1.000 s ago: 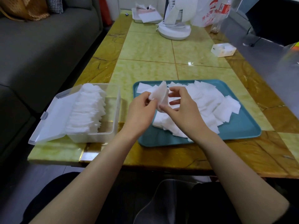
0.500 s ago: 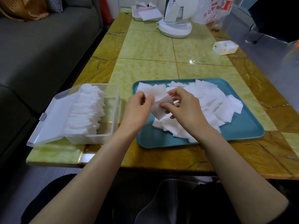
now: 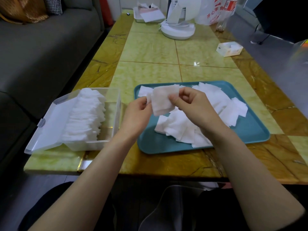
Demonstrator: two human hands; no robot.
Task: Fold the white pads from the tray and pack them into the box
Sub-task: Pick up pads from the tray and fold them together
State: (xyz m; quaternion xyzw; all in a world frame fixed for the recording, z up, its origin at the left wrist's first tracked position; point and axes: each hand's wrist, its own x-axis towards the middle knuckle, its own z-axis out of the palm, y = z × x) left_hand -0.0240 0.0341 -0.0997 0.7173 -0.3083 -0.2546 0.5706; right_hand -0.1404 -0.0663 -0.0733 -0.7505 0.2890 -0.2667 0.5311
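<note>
White pad [image 3: 164,100] is held up flat, unfolded, over the near-left part of the teal tray [image 3: 250,130], clear of the loose pile [image 3: 180,127] below.

Head view (only one): L hand [image 3: 138,114] pinches the pad's left edge. R hand [image 3: 195,107] pinches the right edge w/ thumb + forefinger, fingers [image 3: 175,99] curled on it. Clear box [image 3: 116,100] sits left of the tray on the tabletop [image 3: 150,72], lid [image 3: 48,124] swung open to the left. Folded pads [image 3: 86,114] stand in a row in its left part; right part shows bare bottom.

Prob. the fold is about to start, w/ plenty of pads left on the tray. Risks:
- Pad looks thin + limp, so the edges may not meet and the fold comes out crooked.
- A light pinch could let it slip back into the pile.
- At packing, a push against the row could tip it, since nothing props its right side.
- R forearm crosses the tray's near edge and could drag loose pads off.
</note>
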